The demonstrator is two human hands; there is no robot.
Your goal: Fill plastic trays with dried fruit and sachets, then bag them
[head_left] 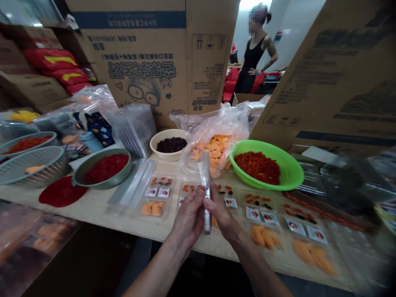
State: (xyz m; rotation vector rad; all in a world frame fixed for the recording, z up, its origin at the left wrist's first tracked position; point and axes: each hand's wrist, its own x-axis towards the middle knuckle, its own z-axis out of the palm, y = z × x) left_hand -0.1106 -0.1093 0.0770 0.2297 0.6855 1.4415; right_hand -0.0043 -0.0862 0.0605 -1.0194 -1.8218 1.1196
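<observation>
Between my left hand (192, 212) and my right hand (219, 208) a clear plastic tray (206, 167) stands upright, seen edge-on. Fingers of both hands close on its sides; whether it is one piece or a few nested together, I cannot tell. Behind and beside it several filled clear trays (169, 194) lie in a row on the wooden table (130, 216). They hold orange pieces (154, 208), small white packets (269, 218) with red marks, and little red and dark pieces. My hands and forearms partly hide the middle trays.
Behind the row stand a cream bowl (154, 144) of dark pieces, a plastic bag (238, 113) of orange pieces, a bright green basin (291, 173) and a grey-green bowl (125, 173) of red pieces. Stacked clear trays (136, 128) lean against a carton (204, 49). A person (252, 62) stands beyond.
</observation>
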